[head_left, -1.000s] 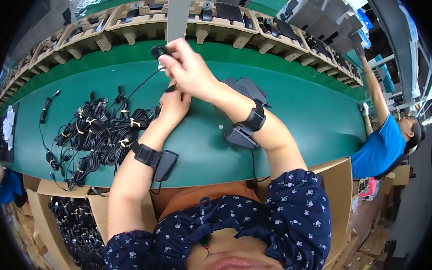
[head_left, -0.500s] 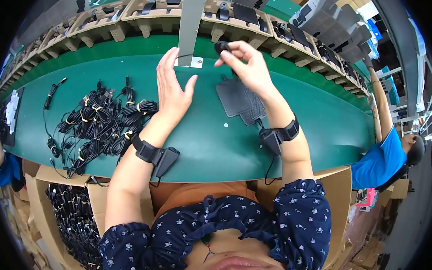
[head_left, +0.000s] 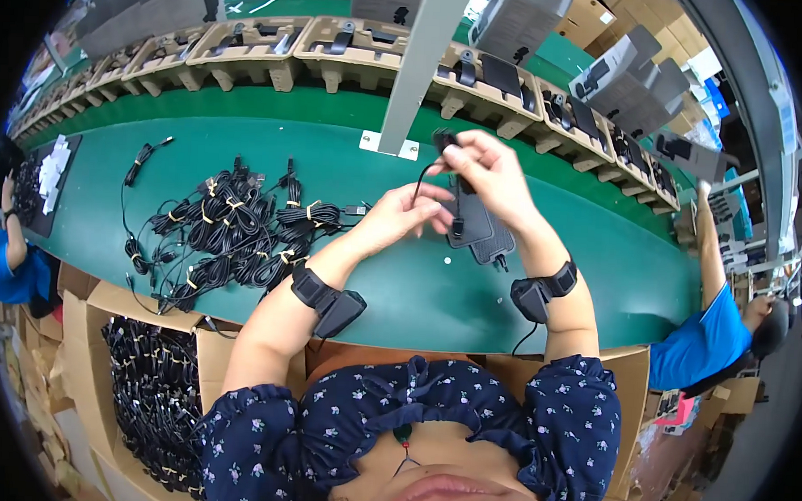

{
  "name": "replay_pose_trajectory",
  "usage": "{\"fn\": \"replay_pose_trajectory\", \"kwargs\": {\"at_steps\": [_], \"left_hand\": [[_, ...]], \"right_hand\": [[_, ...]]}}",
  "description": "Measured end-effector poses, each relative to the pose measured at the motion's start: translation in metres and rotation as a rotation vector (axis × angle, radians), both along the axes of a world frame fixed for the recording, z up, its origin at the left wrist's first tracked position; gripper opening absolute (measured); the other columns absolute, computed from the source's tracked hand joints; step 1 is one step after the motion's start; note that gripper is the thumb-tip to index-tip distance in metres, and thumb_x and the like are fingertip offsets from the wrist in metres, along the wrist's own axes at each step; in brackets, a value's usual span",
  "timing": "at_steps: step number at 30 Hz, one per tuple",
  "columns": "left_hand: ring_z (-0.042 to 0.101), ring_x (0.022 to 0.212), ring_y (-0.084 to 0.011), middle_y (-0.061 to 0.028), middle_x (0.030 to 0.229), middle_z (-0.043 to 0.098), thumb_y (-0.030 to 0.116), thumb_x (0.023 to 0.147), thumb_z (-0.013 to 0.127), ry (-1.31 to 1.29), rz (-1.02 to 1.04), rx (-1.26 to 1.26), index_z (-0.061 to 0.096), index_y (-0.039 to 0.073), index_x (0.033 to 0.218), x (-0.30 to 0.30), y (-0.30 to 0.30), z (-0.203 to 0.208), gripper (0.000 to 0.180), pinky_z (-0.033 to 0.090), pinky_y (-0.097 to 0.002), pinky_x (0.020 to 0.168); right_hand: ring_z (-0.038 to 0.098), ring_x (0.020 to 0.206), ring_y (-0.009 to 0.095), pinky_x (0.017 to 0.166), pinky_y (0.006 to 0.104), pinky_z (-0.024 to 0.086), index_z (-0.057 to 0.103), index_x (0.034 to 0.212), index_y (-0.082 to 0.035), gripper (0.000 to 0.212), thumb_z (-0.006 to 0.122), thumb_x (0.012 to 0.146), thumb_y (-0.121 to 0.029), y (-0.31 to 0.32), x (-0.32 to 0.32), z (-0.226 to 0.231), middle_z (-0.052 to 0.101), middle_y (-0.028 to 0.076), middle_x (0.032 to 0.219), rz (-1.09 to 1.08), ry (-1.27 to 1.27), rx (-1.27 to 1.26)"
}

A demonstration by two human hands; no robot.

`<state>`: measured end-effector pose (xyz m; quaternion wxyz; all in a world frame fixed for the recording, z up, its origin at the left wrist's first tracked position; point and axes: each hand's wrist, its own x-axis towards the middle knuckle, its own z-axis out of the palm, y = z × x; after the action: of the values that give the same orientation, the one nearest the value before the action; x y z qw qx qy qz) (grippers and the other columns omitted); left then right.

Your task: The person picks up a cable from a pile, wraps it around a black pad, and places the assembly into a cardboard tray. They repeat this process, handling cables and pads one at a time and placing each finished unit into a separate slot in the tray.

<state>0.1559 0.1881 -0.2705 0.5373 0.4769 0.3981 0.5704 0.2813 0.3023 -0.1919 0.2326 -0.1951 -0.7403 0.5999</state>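
High over the green table, my right hand [head_left: 489, 169] pinches a small dark part [head_left: 443, 141] whose exact kind I cannot make out. A thin black cable [head_left: 421, 178] runs from it down to my left hand [head_left: 407, 213], whose curled fingers close around it. Beside my left fingertips hangs a small black connector [head_left: 457, 226]. Beneath both hands lie flat dark rectangular pads [head_left: 489, 238], partly covered by my right hand. To the left of my left forearm is a heap of black cables [head_left: 232, 216] tied with pale bands.
A metal post [head_left: 418, 72] stands bolted behind my hands. Along the back runs a row of brown molded trays [head_left: 351, 60] holding black parts. An open carton [head_left: 92, 362] of bundled cables sits below the table's near edge at left. Co-workers in blue are at both sides.
My left hand has come in from being spread apart and closed on the cable below my right hand. The view has shifted, so the table and trays appear lower and farther right.
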Motion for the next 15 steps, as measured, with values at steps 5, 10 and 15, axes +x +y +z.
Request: {"fn": "replay_pose_trajectory", "kwargs": {"at_steps": [5,10,15], "left_hand": [[0.058,0.091,-0.0171,-0.0129,0.108,0.059,0.040,0.095,0.031,0.064,0.316,0.014,0.048,0.000,0.115,-0.026,0.002,-0.019,0.048,0.046,-0.0275,0.076],[0.050,0.110,-0.0253,-0.0163,0.118,0.051,0.038,0.095,0.030,-0.362,0.167,0.171,0.036,0.000,0.126,-0.016,-0.001,0.000,0.049,0.037,-0.0377,0.095],[0.047,0.056,-0.0132,-0.0047,0.077,0.050,0.040,0.095,0.031,-0.522,-0.004,-0.133,0.045,0.007,0.101,-0.004,0.002,-0.016,0.037,0.045,-0.0320,0.067]], "right_hand": [[0.061,0.081,0.014,0.075,0.0251,0.045,0.051,0.101,-0.001,0.021,0.053,0.088,-0.018,0.011,-0.016,0.058,0.065,0.012,0.086,-0.061,0.187,0.075],[0.059,0.085,0.013,0.079,0.0267,0.044,0.047,0.100,-0.004,0.019,0.054,0.086,-0.015,0.007,-0.020,0.010,0.064,0.012,0.094,0.021,-0.037,0.057],[0.048,0.107,0.022,0.088,0.0346,0.042,0.043,0.115,-0.004,0.036,0.057,0.083,-0.012,0.002,-0.029,-0.062,0.050,0.015,0.118,-0.046,-0.018,0.469]]}}
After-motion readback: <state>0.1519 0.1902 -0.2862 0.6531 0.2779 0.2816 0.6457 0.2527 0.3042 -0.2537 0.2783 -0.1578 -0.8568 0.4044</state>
